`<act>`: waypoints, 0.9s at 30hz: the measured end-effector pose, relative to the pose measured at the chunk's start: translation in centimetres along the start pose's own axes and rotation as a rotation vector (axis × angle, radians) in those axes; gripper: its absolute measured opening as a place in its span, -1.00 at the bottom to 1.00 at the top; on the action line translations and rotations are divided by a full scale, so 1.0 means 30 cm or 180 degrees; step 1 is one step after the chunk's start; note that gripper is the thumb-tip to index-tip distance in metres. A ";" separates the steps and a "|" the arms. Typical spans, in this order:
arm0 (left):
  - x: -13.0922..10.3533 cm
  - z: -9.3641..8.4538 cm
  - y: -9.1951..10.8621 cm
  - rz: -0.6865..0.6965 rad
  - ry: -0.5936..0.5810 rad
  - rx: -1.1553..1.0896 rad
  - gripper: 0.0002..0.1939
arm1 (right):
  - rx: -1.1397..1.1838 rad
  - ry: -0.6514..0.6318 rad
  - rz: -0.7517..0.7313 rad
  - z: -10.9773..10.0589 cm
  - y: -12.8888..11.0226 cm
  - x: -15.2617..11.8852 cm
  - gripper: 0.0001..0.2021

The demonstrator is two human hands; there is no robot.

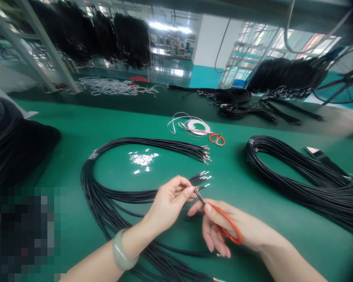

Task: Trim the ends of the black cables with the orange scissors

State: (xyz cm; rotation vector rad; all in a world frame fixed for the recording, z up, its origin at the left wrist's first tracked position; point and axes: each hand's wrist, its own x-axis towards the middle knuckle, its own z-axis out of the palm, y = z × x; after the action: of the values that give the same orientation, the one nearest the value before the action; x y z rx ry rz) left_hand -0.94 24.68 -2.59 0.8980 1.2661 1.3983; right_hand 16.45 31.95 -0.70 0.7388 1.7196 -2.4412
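Note:
My left hand (167, 201) is closed in a pinch, its thumb and forefinger on the end of a thin black cable mostly hidden by the fingers. In my right hand (216, 229) is a pair of scissors with orange handles (237, 233). The blades point up and left, their tips meeting my left fingertips. Beneath my left hand runs a curved bundle of black cables (88, 188), tied at its upper left. Several of its ends fan out to the right, some white-tipped, others with bare coppery tips. Small white clippings (142, 158) lie inside the curve.
Behind the hands sit a roll of white tape (198, 127) and a second orange-handled pair of scissors (217, 139). A coiled cable bundle (282, 180) lies at right, a dark cable pile (20, 145) at left. White strips (106, 85) and more cables (235, 102) cover the back ledge.

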 end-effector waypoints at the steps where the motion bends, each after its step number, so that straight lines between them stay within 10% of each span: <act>1: 0.000 0.000 -0.001 0.0017 -0.0009 0.0029 -0.84 | 0.0003 0.0011 -0.0015 0.002 -0.002 0.001 -0.51; 22: -0.006 -0.003 -0.002 -0.0013 -0.0153 0.0078 -0.87 | 0.0010 0.0262 -0.0307 0.000 -0.010 0.021 -0.53; 27: 0.040 -0.167 0.061 0.0597 0.0926 0.2099 -0.86 | -0.0400 0.1314 -0.0578 -0.038 -0.028 0.021 -0.57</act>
State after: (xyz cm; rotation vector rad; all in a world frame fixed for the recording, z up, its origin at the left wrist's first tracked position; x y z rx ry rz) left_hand -6.35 24.78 -1.80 1.3100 1.9684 1.2970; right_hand 16.00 33.44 -0.53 1.1858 2.1455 -2.3850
